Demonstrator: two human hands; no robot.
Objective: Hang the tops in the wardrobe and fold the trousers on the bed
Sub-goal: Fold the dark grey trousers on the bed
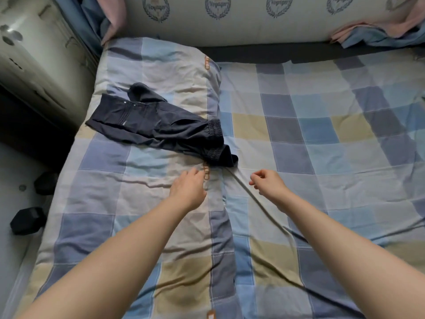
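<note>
Dark navy trousers (158, 128) lie crumpled on the left half of the bed (322, 139), on a checked quilt, their elastic cuffs pointing toward me. My left hand (188, 184) hovers just below the cuffs with fingers relaxed and holds nothing. My right hand (266, 184) is a little to the right of the trousers, fingers loosely curled, empty and not touching the cloth. No tops and no wardrobe are in view.
A white cabinet (34, 65) stands left of the bed. Two dark dumbbells (27, 221) lie on the floor beside it. A padded headboard (230, 17) runs along the far side, with pink and blue bedding (377, 31) bunched at its right corner.
</note>
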